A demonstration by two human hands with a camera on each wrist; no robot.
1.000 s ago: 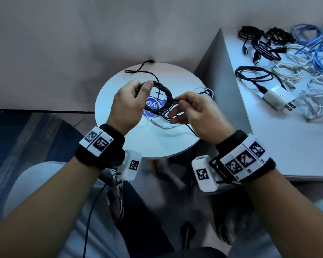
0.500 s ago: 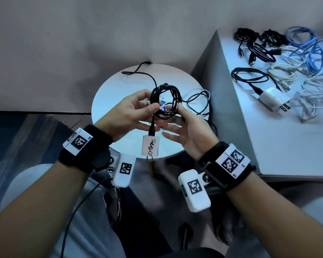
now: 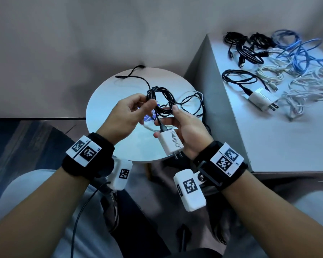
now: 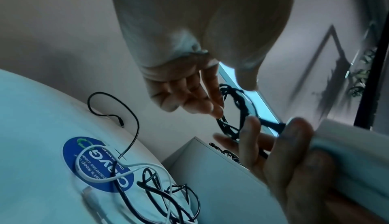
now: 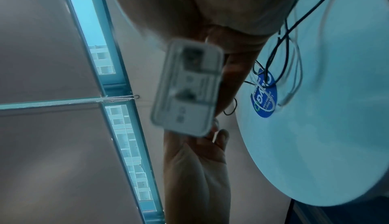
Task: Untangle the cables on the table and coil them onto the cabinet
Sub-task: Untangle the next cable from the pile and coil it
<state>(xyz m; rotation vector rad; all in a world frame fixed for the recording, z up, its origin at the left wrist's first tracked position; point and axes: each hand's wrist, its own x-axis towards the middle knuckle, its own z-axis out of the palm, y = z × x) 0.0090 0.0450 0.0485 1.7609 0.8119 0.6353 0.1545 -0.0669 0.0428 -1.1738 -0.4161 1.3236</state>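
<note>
Above the round white table (image 3: 117, 94) I hold a coiled black cable (image 3: 163, 98) with both hands. My left hand (image 3: 147, 106) pinches the coil's left side between thumb and fingers. My right hand (image 3: 168, 120) is turned palm up; its thumb presses the coil's lower right side against the fingers. The cable's white charger (image 3: 171, 144) lies on that palm, prongs toward me. The left wrist view shows my left fingertips (image 4: 212, 109) on the coil (image 4: 235, 104). The charger (image 5: 187, 91) is blurred in the right wrist view.
Loose on the table lie a black cable (image 3: 136, 77), a second black loop (image 3: 193, 100) and a white cable (image 4: 109, 177) across a blue sticker (image 4: 71, 151). The white cabinet (image 3: 268, 146) at right carries several coiled black, white and blue cables and another charger (image 3: 261, 98).
The charger hung below the coil half a second ago; now it lies in my upturned right palm. Both hands rose slightly with the coil.
</note>
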